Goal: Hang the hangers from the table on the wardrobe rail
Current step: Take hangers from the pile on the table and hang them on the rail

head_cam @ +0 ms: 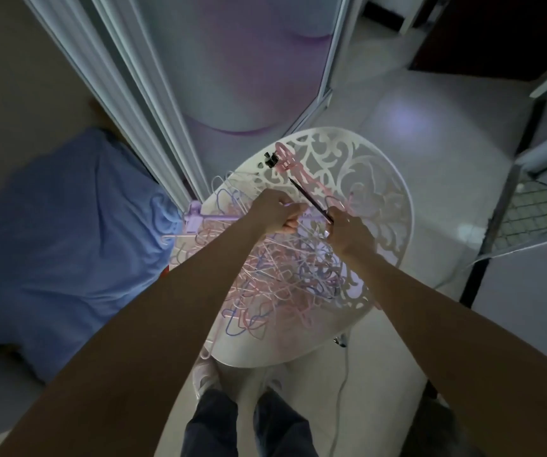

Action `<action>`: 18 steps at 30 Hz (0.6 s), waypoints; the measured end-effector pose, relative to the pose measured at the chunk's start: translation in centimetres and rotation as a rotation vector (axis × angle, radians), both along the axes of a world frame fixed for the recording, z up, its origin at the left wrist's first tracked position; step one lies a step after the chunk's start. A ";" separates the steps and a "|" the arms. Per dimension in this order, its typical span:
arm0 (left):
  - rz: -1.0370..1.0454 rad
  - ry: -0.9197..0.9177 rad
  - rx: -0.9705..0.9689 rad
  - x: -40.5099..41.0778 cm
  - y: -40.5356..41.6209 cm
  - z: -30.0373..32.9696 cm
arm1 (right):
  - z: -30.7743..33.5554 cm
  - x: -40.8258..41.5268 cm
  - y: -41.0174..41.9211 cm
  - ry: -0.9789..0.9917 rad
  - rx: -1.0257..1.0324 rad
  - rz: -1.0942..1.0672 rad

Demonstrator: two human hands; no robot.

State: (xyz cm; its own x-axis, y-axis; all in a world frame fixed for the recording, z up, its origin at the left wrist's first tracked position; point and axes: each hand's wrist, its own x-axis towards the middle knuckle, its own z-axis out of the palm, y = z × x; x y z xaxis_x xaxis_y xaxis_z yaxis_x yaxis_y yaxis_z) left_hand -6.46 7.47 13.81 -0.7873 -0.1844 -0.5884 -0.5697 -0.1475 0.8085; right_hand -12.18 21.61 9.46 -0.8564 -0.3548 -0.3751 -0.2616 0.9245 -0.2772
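Right now both my hands are over the heap, working one piece loose. My left hand [277, 211] is curled around a lilac hanger [206, 220], whose bar runs out past the left rim of the worktop [394, 206]. My right hand [348, 230] pinches the near end of a thin black rod [308, 199], which slants up and away toward a small black knob near the far edge; just beside it lies a pink hanger [302, 174].

I judge this to be the picking step: nothing has gone to the rail yet, as far as I can see, and the pile of hangers [278, 278], pink, lilac and white, lies tangled across the near half of the round white worktop with its cut-out scrollwork. Next I need to free the lilac one from the hooks snagged on it, lifting without dragging the rest over the edge, then turn to the wardrobe. Its rail is not in view.

A pale wardrobe door [153, 103] stands just beyond the worktop, a blue sheet [58, 232] lies on the bed to my left, and a cable [341, 400] trails over the white floor [447, 192].
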 end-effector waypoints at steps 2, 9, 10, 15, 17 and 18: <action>-0.007 0.005 -0.035 -0.5 0.7 -0.1 | 0.4 -0.2 0.9 0.039 0.026 0.015; -0.116 -0.030 -0.384 -2.4 1.7 0.2 | 1.7 -1.1 1.5 0.089 -0.020 0.073; -0.171 -0.037 -0.476 -2.7 1.6 0.2 | 1.8 -1.2 1.6 0.088 -0.058 0.059; -0.220 -0.056 -0.608 -3.2 1.3 0.8 | 2.5 -1.8 2.0 0.050 -0.220 -0.035; -0.275 -0.028 -0.722 -3.5 1.6 1.5 | 2.6 -1.9 2.3 -0.004 -0.204 -0.032; -0.303 -0.026 -0.771 -3.7 1.7 1.9 | 2.5 -2.0 2.4 -0.032 -0.206 -0.026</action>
State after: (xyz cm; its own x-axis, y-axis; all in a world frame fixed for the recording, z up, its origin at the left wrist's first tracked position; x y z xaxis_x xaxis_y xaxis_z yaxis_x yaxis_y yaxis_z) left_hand -10.12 9.17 15.74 -0.8557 -0.3255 -0.4024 -0.5154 0.6061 0.6057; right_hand -14.14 24.00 11.92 -0.8550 -0.4050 -0.3240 -0.2267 0.8537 -0.4688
